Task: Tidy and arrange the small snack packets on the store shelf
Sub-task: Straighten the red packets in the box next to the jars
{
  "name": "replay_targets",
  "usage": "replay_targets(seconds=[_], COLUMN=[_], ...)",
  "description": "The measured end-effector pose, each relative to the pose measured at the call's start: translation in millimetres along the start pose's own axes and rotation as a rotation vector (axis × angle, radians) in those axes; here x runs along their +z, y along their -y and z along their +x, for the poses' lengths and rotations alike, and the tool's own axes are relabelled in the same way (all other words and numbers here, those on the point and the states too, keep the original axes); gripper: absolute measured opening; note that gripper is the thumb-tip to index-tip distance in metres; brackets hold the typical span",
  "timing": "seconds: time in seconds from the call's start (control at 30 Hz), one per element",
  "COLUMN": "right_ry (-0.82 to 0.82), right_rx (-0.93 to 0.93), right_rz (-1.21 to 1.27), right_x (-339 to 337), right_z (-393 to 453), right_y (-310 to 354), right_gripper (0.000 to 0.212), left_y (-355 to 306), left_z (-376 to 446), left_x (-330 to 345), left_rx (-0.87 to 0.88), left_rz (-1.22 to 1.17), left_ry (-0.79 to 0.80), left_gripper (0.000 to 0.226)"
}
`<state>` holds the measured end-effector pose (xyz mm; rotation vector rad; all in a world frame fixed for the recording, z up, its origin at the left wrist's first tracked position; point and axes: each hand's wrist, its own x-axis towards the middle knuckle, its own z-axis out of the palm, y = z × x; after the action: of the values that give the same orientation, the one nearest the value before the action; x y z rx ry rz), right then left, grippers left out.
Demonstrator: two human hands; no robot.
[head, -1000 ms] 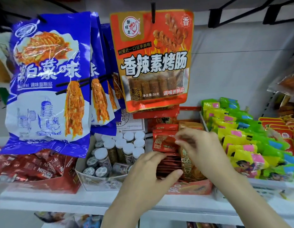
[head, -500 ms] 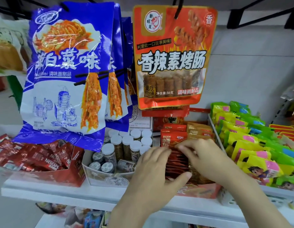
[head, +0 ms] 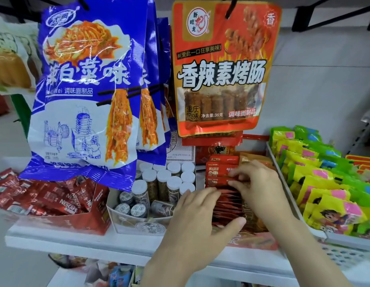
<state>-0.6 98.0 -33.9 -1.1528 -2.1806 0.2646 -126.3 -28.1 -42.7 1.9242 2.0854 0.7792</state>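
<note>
Both hands have closed in on the red snack packets (head: pixel 225 195) | left hand (head: pixel 198 222) flat-fingered against near-left edge | right hand (head: pixel 260 191) pinching far packets | shelf (head: pixel 76 243) centre, beside jars (head: pixel 163 183)

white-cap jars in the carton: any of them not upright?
Yes, the jar at the front right of the carton, beside the left hand. It lies on its side; the other white-capped jars stand upright.

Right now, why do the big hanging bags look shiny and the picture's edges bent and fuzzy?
Head view: glare streaks cross the glossy blue bag; the wide lens bows the shelf edge; the Nescafe sachets at left look smeared, and the right hand is softly blurred.
</note>
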Motion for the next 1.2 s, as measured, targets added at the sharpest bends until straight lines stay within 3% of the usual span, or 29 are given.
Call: replay_targets(seconds=[0.17, 0.33, 0.47, 0.53, 0.63, 0.8, 0.9, 1.2], right_ry=[-0.181, -0.344, -0.291, -0.270, -0.306, -0.294, -0.264, -0.212], right_rx=[-0.081, -0.009, 0.078, 0.110, 0.169, 0.250, 0.298, 0.367], right_rz=[0.046, 0.329, 0.623, 0.646, 0.657, 0.830, 0.922, 1.027], right_x=[-15, -74, -97, -102, -103, -104, -107, -112], right_z=[5, 16, 14, 13, 11, 6, 5, 2], right_y=[7, 15, 13, 9, 5, 5, 4, 4], right_gripper=[0.007, 0.009, 0.015, 0.015, 0.011, 0.010, 0.006, 0.005], left_y=[-2, -2, -2, -5, -17, -39, -44, -41], left_z=[0, 3, 4, 4, 7, 10, 11, 9], left_x=[-1, -2, -7, -10, -16, -15, -13, -17], left_rx=[-0.012, -0.089, -0.159, -0.181, -0.182, -0.147, -0.132, -0.089], left_rz=[-0.011, -0.157, -0.375, -0.446, -0.696, -1.034, -1.083, -1.077], left_ry=[0.009, 0.030, 0.026, -0.021, -0.114, -0.010, -0.030, -0.012], left_gripper=[0.073, 0.078, 0.073, 0.076, 0.057, 0.031, 0.019, 0.020])
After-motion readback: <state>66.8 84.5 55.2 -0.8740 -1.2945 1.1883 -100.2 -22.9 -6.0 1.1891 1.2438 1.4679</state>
